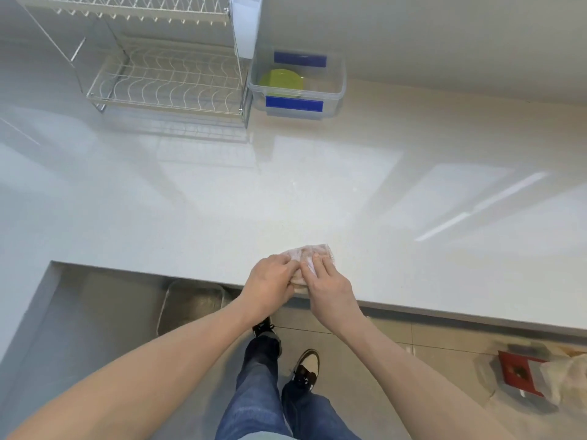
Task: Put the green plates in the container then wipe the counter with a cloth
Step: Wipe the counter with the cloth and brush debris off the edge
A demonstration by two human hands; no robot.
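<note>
1. My left hand (272, 278) rests on the cloth (309, 255) at the near tabletop (190, 211) edge, fingers curled over its left side, pinching it.
2. My right hand (327, 285) presses the cloth's right side, fingers nearly straight.
3. The two hands touch over the cloth.
4. Green plates (281, 82) lie inside the container (297, 82), far, just right of the rack (165, 81).

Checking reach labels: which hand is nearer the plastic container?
Right, marginally. Both hands, left hand and right hand, are on the cloth at the counter's near edge; the container sits far back, slightly toward the right hand's side.
</note>
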